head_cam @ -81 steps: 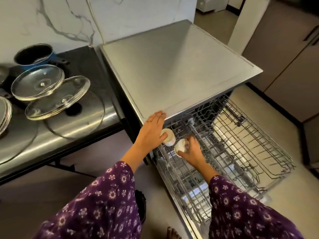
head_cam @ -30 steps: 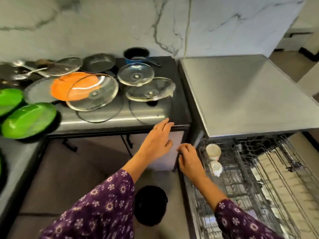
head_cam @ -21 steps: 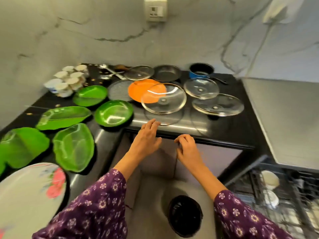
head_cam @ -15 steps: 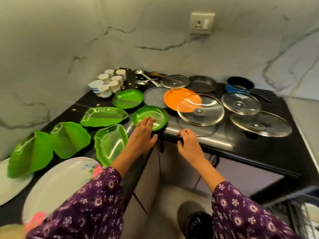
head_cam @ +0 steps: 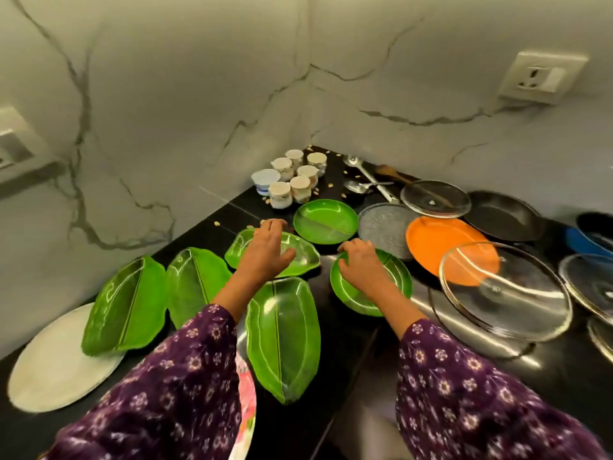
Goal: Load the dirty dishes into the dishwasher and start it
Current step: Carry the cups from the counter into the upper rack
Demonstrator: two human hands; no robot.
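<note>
Dirty dishes cover the black counter [head_cam: 560, 370]. My left hand [head_cam: 265, 250] hovers open over a green leaf-shaped plate [head_cam: 303, 257], fingers spread, holding nothing. My right hand [head_cam: 360, 265] rests with fingers apart on the near rim of a round green plate [head_cam: 394, 277]. A second round green plate [head_cam: 326, 220] lies behind it. Several small white cups [head_cam: 292, 180] stand in the back corner. The dishwasher is out of view.
More leaf plates [head_cam: 283, 336] [head_cam: 127, 313] lie at the left beside a white plate [head_cam: 49, 363]. An orange plate [head_cam: 438, 240], glass lids [head_cam: 504, 290] [head_cam: 434, 198], a dark pan [head_cam: 504, 219], a blue pot [head_cam: 593, 237] and spoons [head_cam: 363, 179] sit to the right. A wall socket [head_cam: 542, 76] is above.
My view swung left from the open dishwasher rack to the counter. Both hands left the cups in the rack and moved over the green plates.
</note>
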